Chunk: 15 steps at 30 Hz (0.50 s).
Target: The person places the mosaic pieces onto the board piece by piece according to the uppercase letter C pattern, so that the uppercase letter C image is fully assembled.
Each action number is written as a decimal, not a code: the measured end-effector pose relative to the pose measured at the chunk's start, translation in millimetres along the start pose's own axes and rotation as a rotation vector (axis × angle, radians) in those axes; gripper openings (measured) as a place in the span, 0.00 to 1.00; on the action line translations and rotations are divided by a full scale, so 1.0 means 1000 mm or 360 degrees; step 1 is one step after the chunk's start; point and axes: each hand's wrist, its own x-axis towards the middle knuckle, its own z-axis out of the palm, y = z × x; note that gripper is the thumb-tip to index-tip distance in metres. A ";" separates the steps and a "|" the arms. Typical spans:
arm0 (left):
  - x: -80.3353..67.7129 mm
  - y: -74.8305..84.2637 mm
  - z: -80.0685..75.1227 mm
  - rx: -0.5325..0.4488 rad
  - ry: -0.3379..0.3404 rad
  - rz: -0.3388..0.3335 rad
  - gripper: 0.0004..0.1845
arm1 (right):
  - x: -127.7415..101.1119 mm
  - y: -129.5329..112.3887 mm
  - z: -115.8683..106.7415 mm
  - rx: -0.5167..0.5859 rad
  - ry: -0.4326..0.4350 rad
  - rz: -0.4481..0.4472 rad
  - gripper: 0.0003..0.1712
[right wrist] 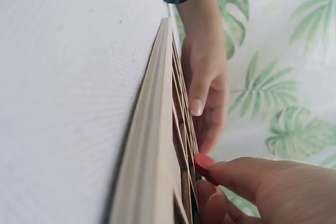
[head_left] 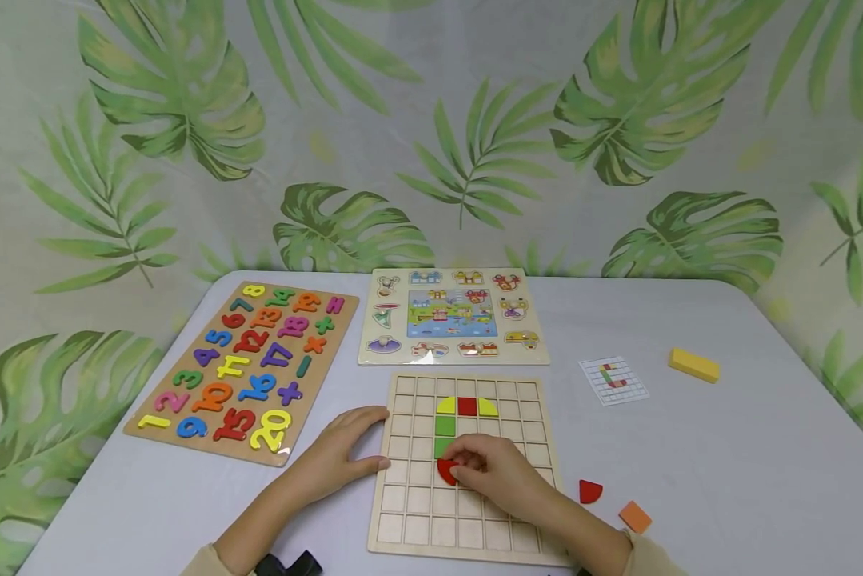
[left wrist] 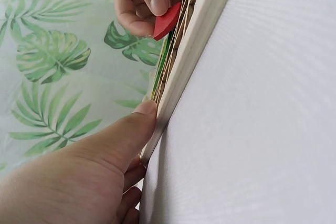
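Note:
A red quarter-circle piece is pinched between the thumb and fingers of my right hand, just below two green squares on the wooden grid board. The right wrist view shows the red piece at the fingertips, close to the grid. Above the green squares lie a red square and yellow quarter-circles on either side of it. My left hand touches the board's left edge with its thumb and fingertips spread apart. A second red quarter-circle and an orange square lie right of the board.
A printed pattern card and a yellow block lie at the right. Behind the grid board is a picture puzzle board. A number puzzle board lies at the left. Black gear shows near the left forearm.

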 end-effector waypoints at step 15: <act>0.000 0.001 0.000 0.0007 0.0012 0.0003 0.35 | 0.001 -0.004 0.007 -0.0305 0.0057 -0.0028 0.07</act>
